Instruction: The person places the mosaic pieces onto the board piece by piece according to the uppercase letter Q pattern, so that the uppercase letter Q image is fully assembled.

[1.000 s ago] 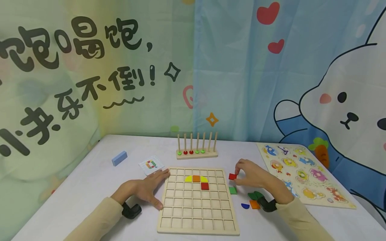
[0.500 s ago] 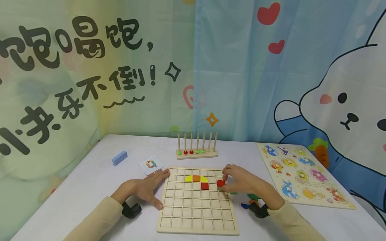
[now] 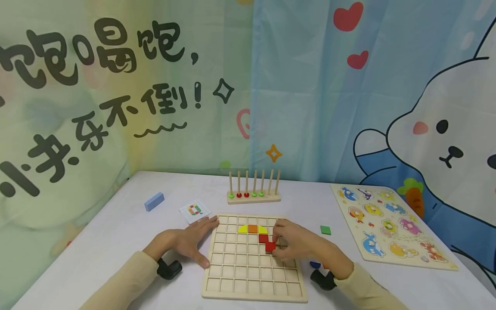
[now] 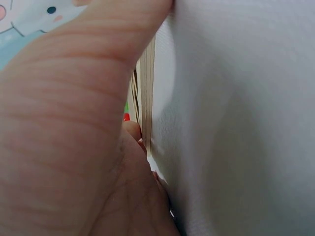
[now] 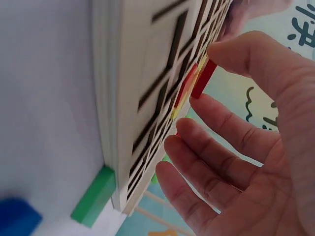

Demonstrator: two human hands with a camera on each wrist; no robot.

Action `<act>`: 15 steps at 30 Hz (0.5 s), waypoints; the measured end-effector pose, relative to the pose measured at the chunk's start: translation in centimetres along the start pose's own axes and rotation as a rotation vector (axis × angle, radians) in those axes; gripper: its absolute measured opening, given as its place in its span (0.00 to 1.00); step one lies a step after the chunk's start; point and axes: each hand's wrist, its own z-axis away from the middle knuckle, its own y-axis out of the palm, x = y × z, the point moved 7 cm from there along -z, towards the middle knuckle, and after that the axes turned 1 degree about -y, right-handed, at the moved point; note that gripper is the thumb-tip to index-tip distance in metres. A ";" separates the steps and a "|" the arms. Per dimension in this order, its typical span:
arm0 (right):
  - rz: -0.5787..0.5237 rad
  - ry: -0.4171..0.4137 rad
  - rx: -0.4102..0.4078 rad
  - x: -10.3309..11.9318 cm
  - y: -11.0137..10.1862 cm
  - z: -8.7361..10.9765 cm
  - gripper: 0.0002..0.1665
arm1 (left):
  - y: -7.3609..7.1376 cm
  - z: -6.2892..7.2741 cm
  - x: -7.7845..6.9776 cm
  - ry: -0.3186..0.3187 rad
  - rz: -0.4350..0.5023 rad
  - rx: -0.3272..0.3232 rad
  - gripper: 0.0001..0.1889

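My right hand pinches a red square tile between thumb and index finger, close over the wooden grid board. In the right wrist view the red tile is held on edge, the other fingers spread loosely. Another red tile lies in the grid, just up and left of the held one. Above it an orange square sits between two yellow quarter-round tiles. My left hand rests at the board's left edge with fingers straight and thumb spread.
Right of the board lie a green tile and a blue half-round piece, partly behind my right arm. Behind it are a pattern card, a blue block and a peg stand with beads. An animal puzzle board lies at right.
My right hand has carried the red tile leftward from beside the board to over the grid, uncovering a green tile at right. My left hand has stayed at the board's edge.
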 end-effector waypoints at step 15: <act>0.030 -0.009 -0.019 1.0 0.8 -0.4 0.10 | 0.0 0.0 -0.1 0.023 -0.002 -0.009 0.63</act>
